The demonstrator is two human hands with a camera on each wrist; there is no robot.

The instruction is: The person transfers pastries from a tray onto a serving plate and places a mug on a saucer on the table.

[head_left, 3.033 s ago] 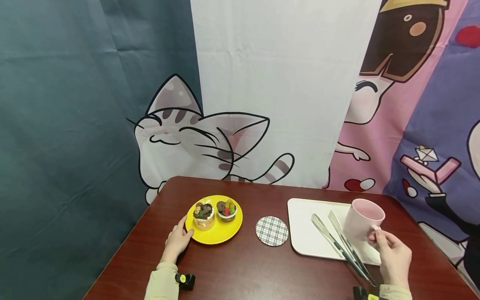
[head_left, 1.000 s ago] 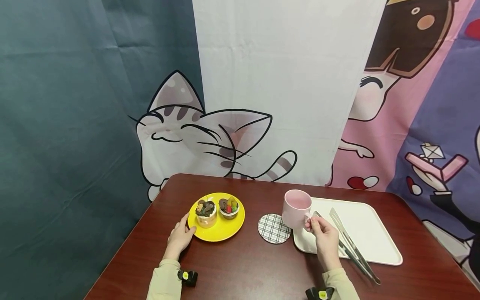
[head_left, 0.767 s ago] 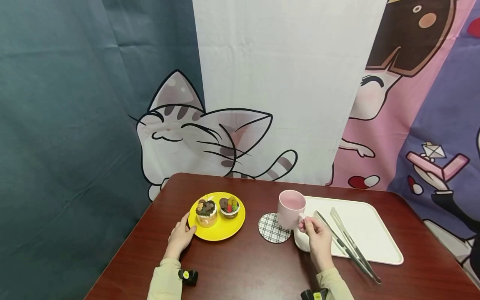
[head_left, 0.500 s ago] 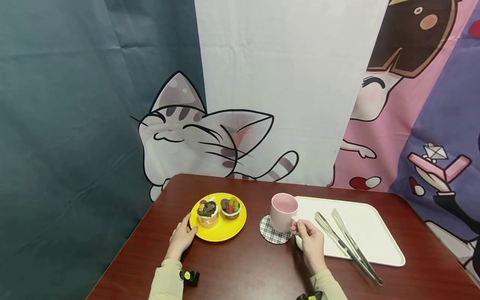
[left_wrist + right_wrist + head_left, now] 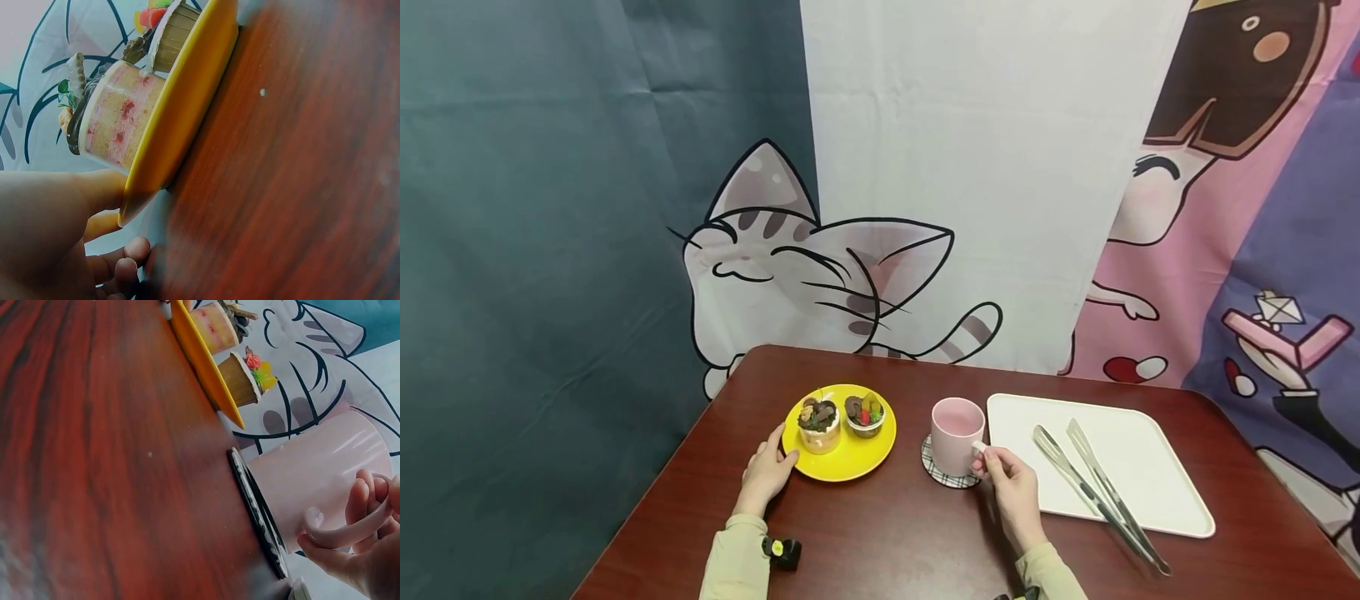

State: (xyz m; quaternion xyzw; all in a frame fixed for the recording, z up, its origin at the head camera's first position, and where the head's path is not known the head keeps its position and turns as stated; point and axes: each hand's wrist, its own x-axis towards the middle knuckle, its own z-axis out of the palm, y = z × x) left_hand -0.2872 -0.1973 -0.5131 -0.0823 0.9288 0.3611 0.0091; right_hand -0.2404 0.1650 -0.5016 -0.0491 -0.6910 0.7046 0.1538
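Observation:
A pink mug [image 5: 957,442] stands upright over a round plaid coaster [image 5: 937,468], its base right at the coaster's top in the right wrist view. My right hand [image 5: 1013,492] grips the mug's handle [image 5: 350,532], with fingers curled through the loop. On the left, my left hand [image 5: 767,471] holds the near-left rim of a yellow plate [image 5: 857,462] between thumb and index finger, the other fingers curled below the rim. Two small desserts sit on that plate: a layered cake cup [image 5: 122,115] with dark topping, and a fruit-topped cupcake [image 5: 865,418] in a paper case.
A white tray [image 5: 1165,492] lies right of the mug. Metal tongs [image 5: 1101,492] rest across it, their joined end sticking out past its near edge. Behind the brown table [image 5: 880,542] hangs a backdrop cloth [image 5: 1000,167] with cartoon figures.
My right hand has carried the mug leftward from above the tray to the coaster, then lowered it. My left hand has stayed at the plate's rim.

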